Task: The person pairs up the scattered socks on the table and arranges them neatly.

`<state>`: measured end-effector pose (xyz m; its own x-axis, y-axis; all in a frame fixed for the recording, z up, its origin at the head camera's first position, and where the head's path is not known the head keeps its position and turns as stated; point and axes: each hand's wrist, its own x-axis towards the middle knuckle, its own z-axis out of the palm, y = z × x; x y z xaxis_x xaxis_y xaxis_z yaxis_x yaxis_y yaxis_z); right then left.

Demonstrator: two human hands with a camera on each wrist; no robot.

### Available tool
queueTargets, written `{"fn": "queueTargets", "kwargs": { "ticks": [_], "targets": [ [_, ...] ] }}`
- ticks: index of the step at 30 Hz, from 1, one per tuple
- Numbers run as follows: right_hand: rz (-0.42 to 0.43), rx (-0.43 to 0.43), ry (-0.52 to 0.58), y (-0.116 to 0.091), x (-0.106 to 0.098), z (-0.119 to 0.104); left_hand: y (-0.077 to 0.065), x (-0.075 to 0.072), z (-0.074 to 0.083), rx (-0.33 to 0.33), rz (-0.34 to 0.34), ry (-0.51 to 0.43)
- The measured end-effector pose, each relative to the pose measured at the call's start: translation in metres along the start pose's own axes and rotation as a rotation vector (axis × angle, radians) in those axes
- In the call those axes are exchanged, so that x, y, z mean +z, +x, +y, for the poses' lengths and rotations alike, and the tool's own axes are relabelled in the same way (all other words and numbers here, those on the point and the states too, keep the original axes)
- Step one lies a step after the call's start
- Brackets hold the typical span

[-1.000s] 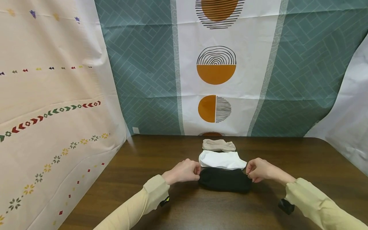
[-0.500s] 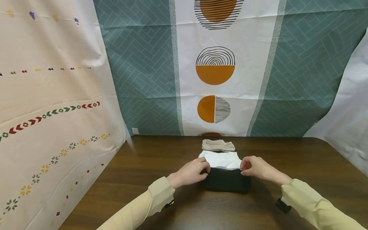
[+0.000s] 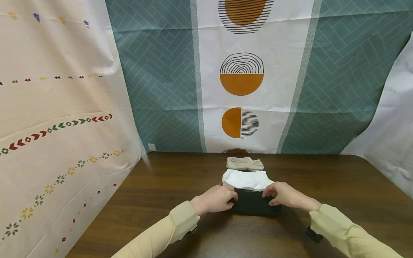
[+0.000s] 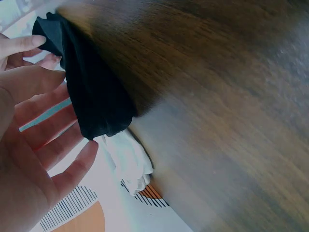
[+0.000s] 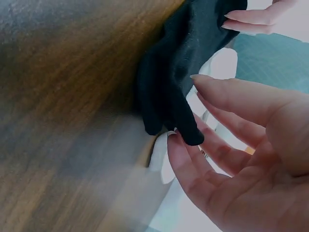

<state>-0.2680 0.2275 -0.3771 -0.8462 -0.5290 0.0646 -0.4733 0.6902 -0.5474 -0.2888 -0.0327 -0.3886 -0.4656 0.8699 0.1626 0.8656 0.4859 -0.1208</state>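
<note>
A black sock (image 3: 253, 204) lies crosswise on the table in the head view, nearest the person. My left hand (image 3: 217, 199) is at its left end, fingertips touching the cloth. At the right part of the sock is my right hand (image 3: 286, 195), its thumb and fingers apart. In the left wrist view the fingers run fairly straight along the edge of the black sock (image 4: 94, 89). The right wrist view has fingertips against the folded end of the black sock (image 5: 178, 77), thumb beside it. Just behind lies a white sock (image 3: 246, 180).
Behind the white sock is a beige sock (image 3: 244, 163), with a thin dark strip between them. The brown wooden table (image 3: 155, 186) ends at a patterned green and white cloth (image 3: 164, 89). A cream embroidered cloth (image 3: 58, 96) hangs along the left.
Both hands have moved inward from the black sock's ends and now lie over its sides. The right thumb and fingers have spread apart. The socks have stayed nearly in place.
</note>
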Motion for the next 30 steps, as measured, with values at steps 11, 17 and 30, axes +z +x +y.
{"fn": "queueTargets", "kwargs": {
  "ticks": [11, 17, 30],
  "targets": [
    [-0.002, -0.020, -0.005, -0.003, 0.003, 0.001, -0.001, 0.006, -0.001, 0.002, -0.003, 0.034],
    [0.004, -0.014, 0.004, -0.003, -0.001, 0.001, 0.000, 0.002, -0.004, 0.021, 0.064, 0.021],
    [0.219, -0.005, -0.039, 0.002, -0.025, 0.003, -0.004, -0.009, -0.035, -0.162, 0.296, 0.012]
  ]
}}
